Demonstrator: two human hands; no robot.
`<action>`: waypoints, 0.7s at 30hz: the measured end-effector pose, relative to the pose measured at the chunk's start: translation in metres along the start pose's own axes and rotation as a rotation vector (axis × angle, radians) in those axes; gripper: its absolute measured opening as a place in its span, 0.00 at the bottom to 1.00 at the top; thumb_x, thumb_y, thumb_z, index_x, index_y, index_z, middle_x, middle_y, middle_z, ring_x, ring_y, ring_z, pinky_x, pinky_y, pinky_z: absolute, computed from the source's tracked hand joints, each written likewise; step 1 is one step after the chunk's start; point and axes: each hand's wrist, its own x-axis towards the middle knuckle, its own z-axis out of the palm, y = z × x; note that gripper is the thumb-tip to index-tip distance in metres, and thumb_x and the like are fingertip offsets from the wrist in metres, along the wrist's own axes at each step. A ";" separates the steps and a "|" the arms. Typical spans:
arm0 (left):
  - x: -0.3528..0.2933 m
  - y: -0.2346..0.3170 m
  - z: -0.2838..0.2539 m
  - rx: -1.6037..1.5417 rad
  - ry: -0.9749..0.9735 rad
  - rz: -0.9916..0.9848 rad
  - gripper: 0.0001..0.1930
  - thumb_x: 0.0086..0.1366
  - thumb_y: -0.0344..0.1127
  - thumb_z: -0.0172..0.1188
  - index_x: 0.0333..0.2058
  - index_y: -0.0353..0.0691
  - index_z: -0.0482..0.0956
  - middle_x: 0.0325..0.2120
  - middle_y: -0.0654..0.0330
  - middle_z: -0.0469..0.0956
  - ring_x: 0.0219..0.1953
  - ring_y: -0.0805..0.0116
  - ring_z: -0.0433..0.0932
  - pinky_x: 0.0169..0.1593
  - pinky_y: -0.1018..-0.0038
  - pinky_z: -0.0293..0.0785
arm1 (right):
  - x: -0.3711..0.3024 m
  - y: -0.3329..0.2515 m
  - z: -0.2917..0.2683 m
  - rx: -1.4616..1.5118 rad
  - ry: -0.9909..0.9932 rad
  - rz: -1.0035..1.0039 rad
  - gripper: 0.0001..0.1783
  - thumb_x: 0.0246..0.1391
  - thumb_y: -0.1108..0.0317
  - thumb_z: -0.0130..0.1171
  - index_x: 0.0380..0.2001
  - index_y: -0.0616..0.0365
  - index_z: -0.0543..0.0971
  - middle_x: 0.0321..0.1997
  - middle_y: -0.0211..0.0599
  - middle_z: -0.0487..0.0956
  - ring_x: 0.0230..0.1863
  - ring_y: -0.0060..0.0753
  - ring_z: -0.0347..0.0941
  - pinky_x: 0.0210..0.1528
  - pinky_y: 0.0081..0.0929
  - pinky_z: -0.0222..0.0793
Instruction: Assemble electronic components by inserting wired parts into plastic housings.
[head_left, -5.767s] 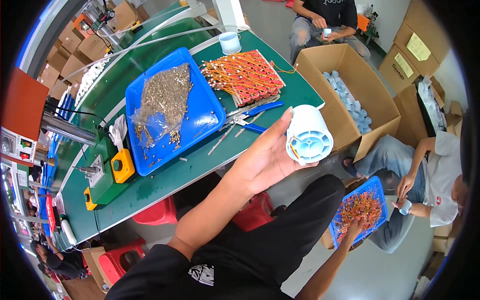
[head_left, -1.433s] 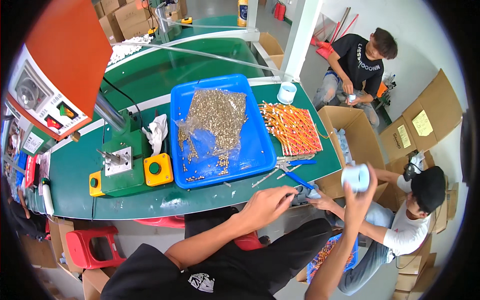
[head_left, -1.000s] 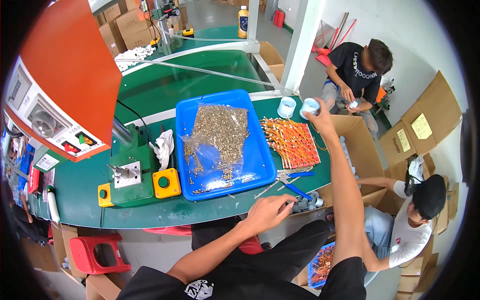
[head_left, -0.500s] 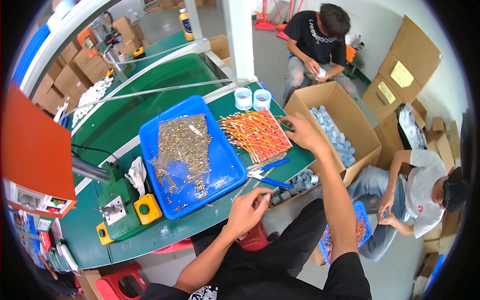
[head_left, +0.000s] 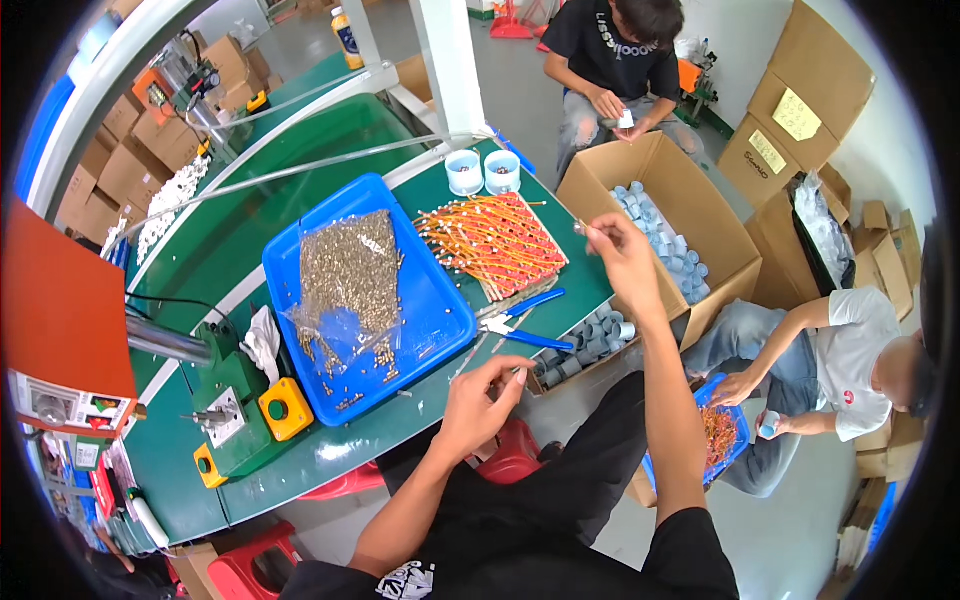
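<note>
Just off the right edge of a red pegged board (head_left: 545, 255), my right hand (head_left: 628, 262) pinches a small pale piece between thumb and forefinger. Orange wires with white tips (head_left: 480, 235) lie in a heap across that board. Lower down, in front of the table edge, my left hand (head_left: 480, 405) is curled with thumb and forefinger almost together; anything between them is too small to make out. Blue-handled pliers (head_left: 525, 320) rest between my hands and the board. To the left, a blue tray (head_left: 440, 310) bears a clear bag of small brass-coloured parts (head_left: 350, 265), some spilled loose.
Two white cups (head_left: 465, 173) stand behind the board. Grey cylinders (head_left: 590, 350) fill a low box at the table edge. A large carton (head_left: 720, 215) of pale blue cups is at right. A green press (head_left: 230, 400) stands left. Two people sit nearby.
My right hand has come away from the board's right edge with a small piece in its fingertips. My left hand stays curled. The person at right now reaches into a blue basket.
</note>
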 end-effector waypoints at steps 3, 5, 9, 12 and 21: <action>0.002 0.002 0.003 -0.182 0.045 -0.084 0.11 0.64 0.31 0.55 0.46 0.40 0.76 0.20 0.64 0.75 0.21 0.78 0.71 0.28 0.79 0.67 | -0.040 -0.034 -0.003 0.252 -0.116 0.141 0.06 0.59 0.70 0.55 0.34 0.63 0.73 0.27 0.26 0.74 0.28 0.15 0.67 0.33 0.15 0.63; 0.005 0.012 0.009 -0.409 0.052 -0.043 0.18 0.65 0.30 0.55 0.54 0.38 0.69 0.32 0.61 0.77 0.30 0.76 0.74 0.33 0.81 0.70 | -0.066 -0.051 0.003 0.278 -0.163 0.173 0.06 0.59 0.71 0.56 0.34 0.63 0.74 0.28 0.26 0.74 0.29 0.14 0.67 0.33 0.15 0.63; 0.008 0.039 0.025 -0.559 0.045 0.031 0.24 0.65 0.29 0.57 0.58 0.37 0.65 0.46 0.59 0.71 0.39 0.76 0.72 0.39 0.81 0.69 | -0.106 -0.067 0.019 0.220 -0.154 0.172 0.05 0.56 0.73 0.59 0.34 0.63 0.75 0.27 0.26 0.76 0.29 0.13 0.69 0.32 0.15 0.64; 0.009 0.029 0.028 -0.583 0.026 0.000 0.21 0.67 0.32 0.55 0.57 0.35 0.67 0.42 0.61 0.73 0.37 0.77 0.72 0.38 0.81 0.69 | -0.120 -0.068 0.027 0.214 -0.145 0.174 0.05 0.55 0.75 0.59 0.35 0.64 0.77 0.27 0.30 0.78 0.31 0.14 0.72 0.33 0.16 0.67; 0.011 0.020 0.020 -0.669 0.034 -0.040 0.18 0.67 0.33 0.55 0.54 0.35 0.70 0.33 0.62 0.77 0.35 0.79 0.75 0.37 0.82 0.70 | -0.126 -0.065 0.029 0.014 -0.094 0.129 0.08 0.49 0.76 0.63 0.34 0.62 0.79 0.26 0.34 0.79 0.30 0.27 0.73 0.39 0.24 0.66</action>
